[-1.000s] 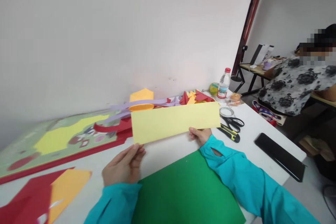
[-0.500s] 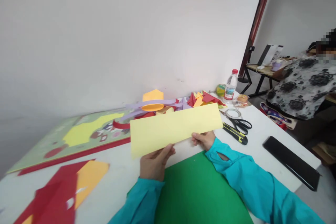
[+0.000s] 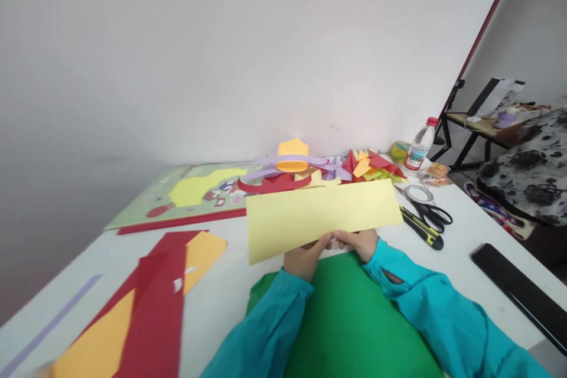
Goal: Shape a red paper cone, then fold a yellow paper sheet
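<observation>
A long pale yellow strip of paper [image 3: 319,212] is held up in front of me, tilted slightly higher on its right. My left hand [image 3: 305,258] pinches its lower edge near the middle, thumb in front and fingers mostly hidden behind. Close beside it, my right hand [image 3: 359,242] grips the same edge the same way, the two thumbs nearly touching. Beneath both hands lies a large green sheet [image 3: 354,319]. Right of the strip are a yellow-and-black utility knife [image 3: 423,229], black-handled scissors [image 3: 432,215] and a roll of tape [image 3: 419,194].
Red paper [image 3: 162,283] with orange pieces [image 3: 201,254] lies on the left. A decorated green board [image 3: 155,198] rests by the wall, near folded paper shapes [image 3: 361,165]. A water bottle [image 3: 420,144] and a black phone-like slab [image 3: 522,289] are on the right. A person in patterned clothing [image 3: 527,165] sits beyond.
My left hand has slid along the paper's lower edge toward my right hand, so the thumbs almost meet. The camera view has turned left, showing more of the table there.
</observation>
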A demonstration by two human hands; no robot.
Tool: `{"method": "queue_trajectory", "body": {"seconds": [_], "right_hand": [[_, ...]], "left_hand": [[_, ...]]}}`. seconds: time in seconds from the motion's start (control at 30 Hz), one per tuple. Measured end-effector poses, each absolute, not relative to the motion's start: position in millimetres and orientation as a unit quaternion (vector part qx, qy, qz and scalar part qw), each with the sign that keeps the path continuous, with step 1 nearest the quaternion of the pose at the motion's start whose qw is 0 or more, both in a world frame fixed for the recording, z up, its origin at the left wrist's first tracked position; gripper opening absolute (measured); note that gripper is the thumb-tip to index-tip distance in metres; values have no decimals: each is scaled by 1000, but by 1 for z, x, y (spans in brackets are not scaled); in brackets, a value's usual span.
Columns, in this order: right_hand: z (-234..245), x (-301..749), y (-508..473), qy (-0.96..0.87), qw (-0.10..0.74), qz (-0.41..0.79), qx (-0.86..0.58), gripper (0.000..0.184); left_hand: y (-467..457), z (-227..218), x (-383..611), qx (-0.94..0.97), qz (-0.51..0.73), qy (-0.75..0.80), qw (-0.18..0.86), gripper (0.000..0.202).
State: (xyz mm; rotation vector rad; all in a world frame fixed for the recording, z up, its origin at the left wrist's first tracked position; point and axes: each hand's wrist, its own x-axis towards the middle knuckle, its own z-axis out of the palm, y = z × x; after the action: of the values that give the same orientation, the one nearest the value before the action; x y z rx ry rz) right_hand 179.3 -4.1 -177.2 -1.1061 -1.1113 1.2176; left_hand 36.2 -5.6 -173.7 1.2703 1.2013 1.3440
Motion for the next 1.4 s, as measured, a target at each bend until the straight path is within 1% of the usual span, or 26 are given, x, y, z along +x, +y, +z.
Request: {"method": "queue_trajectory", "body": {"seconds": [0.17,0.4,0.63,0.8,0.97,1.2,1.4], "right_hand": [[-179,183,-1,-462,564,505,-461,31],[-180,176,-5,-459,558,536,-435,32],[-180,188,3,-423,600,511,-447,26],[-182,208,13,-386,618,513,-454,28],[-178,225,20,-352,637,515,-453,32],[-181,235,25,-320,661,526,-429,32],[-176,251,27,-304,668,560,-385,30]], "left_hand": [[-1,-178,36,469,575,472,476,20],[-5,-177,43,466,580,435,507,27],[6,-180,31,424,594,454,511,22],[13,-177,22,372,621,437,533,28],[15,-174,16,357,635,438,527,32],[17,-175,16,324,644,435,539,33],[18,-171,12,305,664,422,537,40]]}}
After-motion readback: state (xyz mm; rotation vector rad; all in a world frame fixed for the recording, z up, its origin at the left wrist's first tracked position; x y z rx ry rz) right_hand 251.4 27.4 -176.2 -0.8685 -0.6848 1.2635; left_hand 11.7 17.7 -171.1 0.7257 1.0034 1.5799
